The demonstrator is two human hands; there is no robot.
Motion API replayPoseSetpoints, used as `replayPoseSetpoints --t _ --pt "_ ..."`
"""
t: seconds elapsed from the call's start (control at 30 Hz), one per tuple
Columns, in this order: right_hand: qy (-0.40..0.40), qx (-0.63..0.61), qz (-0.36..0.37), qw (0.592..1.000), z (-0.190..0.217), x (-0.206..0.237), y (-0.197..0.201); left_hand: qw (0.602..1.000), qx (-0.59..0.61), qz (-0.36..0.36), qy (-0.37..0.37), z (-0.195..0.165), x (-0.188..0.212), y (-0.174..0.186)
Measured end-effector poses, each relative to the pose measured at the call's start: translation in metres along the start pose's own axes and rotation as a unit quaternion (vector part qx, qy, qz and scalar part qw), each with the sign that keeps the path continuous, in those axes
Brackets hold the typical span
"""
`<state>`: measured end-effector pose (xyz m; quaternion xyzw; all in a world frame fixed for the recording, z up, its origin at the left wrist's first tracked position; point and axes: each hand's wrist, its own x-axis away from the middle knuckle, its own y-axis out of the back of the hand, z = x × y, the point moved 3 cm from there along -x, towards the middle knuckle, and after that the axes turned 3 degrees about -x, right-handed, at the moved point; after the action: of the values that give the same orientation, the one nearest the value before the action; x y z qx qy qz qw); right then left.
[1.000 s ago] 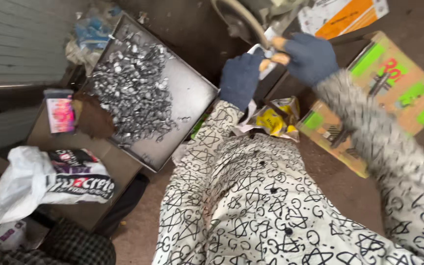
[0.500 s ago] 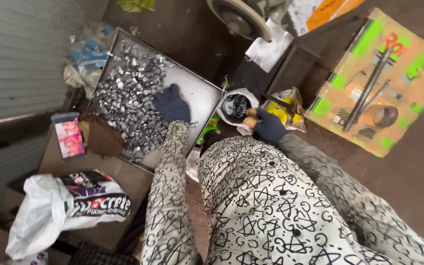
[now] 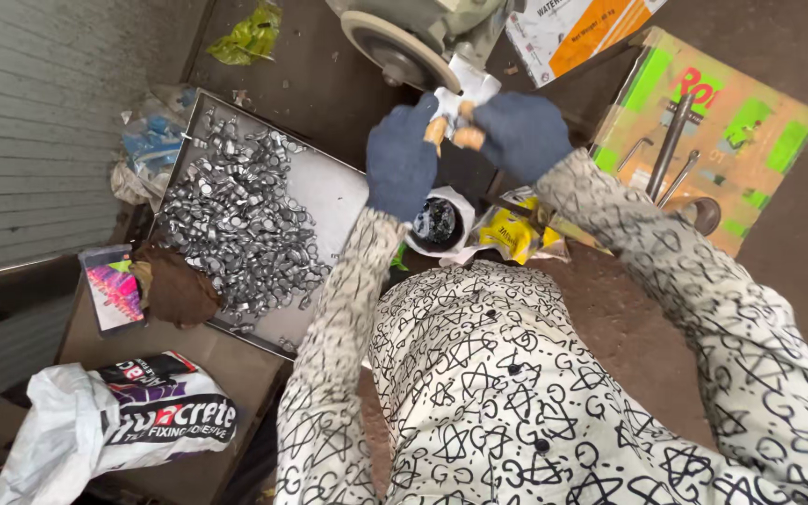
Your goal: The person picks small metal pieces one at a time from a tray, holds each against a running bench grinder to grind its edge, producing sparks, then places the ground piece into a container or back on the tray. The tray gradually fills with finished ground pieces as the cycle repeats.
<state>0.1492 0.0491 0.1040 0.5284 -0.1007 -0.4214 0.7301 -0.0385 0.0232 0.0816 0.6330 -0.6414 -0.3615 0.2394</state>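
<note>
I see my left hand (image 3: pixel 402 159) and right hand (image 3: pixel 521 134) side by side, both gripping a small part (image 3: pixel 455 110) just below the grinding wheel (image 3: pixel 400 49). Left of them lies a tray (image 3: pixel 334 192) with a heap of metal pieces (image 3: pixel 236 220) in it. A small cup (image 3: pixel 437 223) sits under my hands, a flat carton (image 3: pixel 731 140) carrying tools (image 3: pixel 670 140) to the right, and a sack (image 3: pixel 114 421) at lower left.

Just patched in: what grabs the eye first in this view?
Two blue-gloved hands, left hand and right hand, meet at top centre, pinching a small pale piece beside a grinding wheel. To the left, a metal tray holds a heap of shiny metal bits.
</note>
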Motion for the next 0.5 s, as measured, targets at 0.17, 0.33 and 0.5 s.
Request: replayPoseSetpoints --t 0.17,0.33,0.5 --pt "-0.039 0.001 -0.017 0.999 -0.026 -0.010 0.003 0.980 -0.193 -0.020 -0.032 -0.005 -0.022 -0.017" --pt "-0.012 -0.005 -0.033 0.999 -0.041 -0.008 -0.002 0.983 -0.169 -0.065 -0.027 -0.001 -0.023 -0.023" --pt "0.017 -0.016 -0.005 1.000 -0.054 -0.023 -0.006 0.978 -0.201 -0.044 -0.016 0.013 -0.035 -0.036"
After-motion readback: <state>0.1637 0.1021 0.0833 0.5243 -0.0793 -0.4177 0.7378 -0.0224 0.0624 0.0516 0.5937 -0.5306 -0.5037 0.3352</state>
